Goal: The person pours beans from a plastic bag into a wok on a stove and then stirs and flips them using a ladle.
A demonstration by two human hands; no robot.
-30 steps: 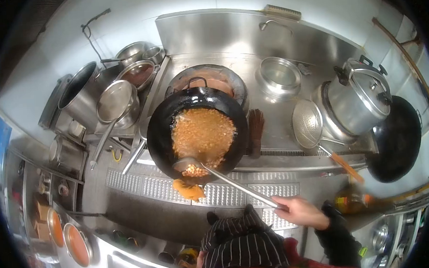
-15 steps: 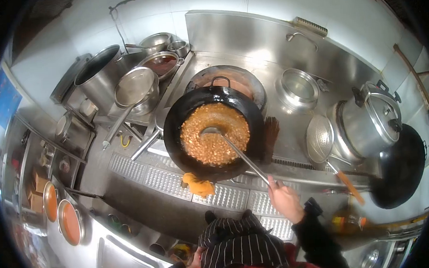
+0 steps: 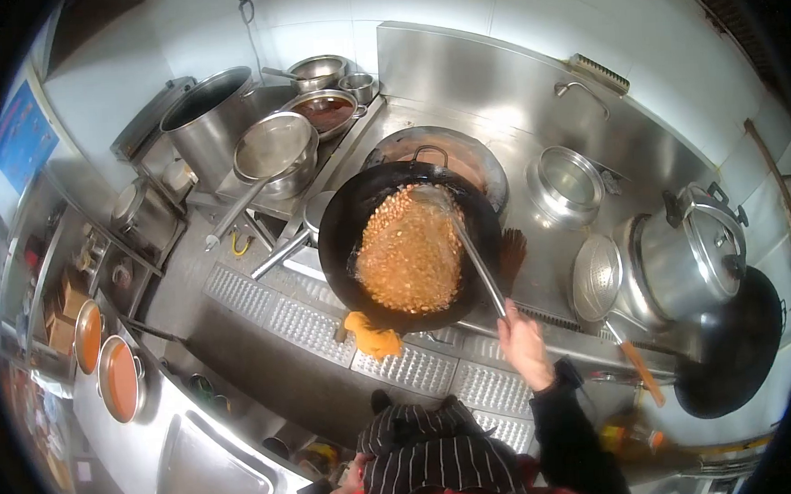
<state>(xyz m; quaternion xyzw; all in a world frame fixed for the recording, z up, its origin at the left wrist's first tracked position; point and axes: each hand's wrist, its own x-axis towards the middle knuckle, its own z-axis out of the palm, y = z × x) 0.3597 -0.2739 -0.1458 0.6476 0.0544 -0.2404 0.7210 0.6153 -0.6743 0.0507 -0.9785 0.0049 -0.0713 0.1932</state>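
Note:
A long metal ladle is held by its handle in my right hand, whose fingers are closed around it. Its bowl rests among light brown, bean-like pieces in brown sauce, near the far right of the food. These fill the middle of a black wok with a loop handle at its far side. Against the wok's near rim lies an orange cloth. Low in the picture, my left hand is beside the striped apron; its fingers are too small and partly hidden to read.
Steel pots and bowls, among them a strainer, stand at left. On the right are a perforated skimmer, a pressure cooker and another black wok. A brush lies beside the wok. Two pans of orange liquid stand at lower left.
The ladle's bowl has moved from the middle of the food to its far right side, and the food has shifted in the wok. The whole view has shifted slightly.

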